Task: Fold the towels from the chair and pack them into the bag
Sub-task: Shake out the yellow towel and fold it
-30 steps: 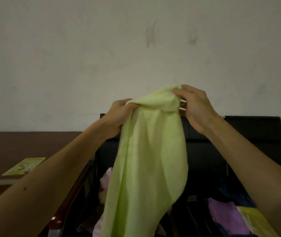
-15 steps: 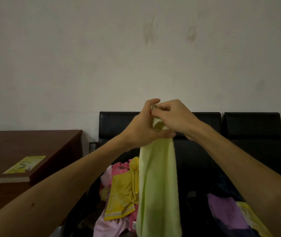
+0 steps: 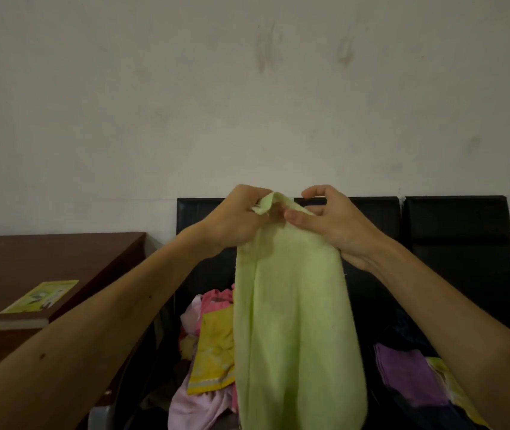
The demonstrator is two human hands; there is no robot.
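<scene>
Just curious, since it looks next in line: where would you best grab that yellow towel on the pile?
Probably the yellow towel's upper left corner, pinched from above-left: that edge lies exposed atop the pink cloths, while the hanging light green towel hides its right side.

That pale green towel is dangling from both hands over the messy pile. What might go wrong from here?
Two risks. The pale green cloth towel hangs only from pinches by the left hand and right hand at its top edge; a slip could drop it and undo the fold. Its lower part hangs in front of the heap of pink and yellow towels on the black chair, so it might drag one off.
</scene>
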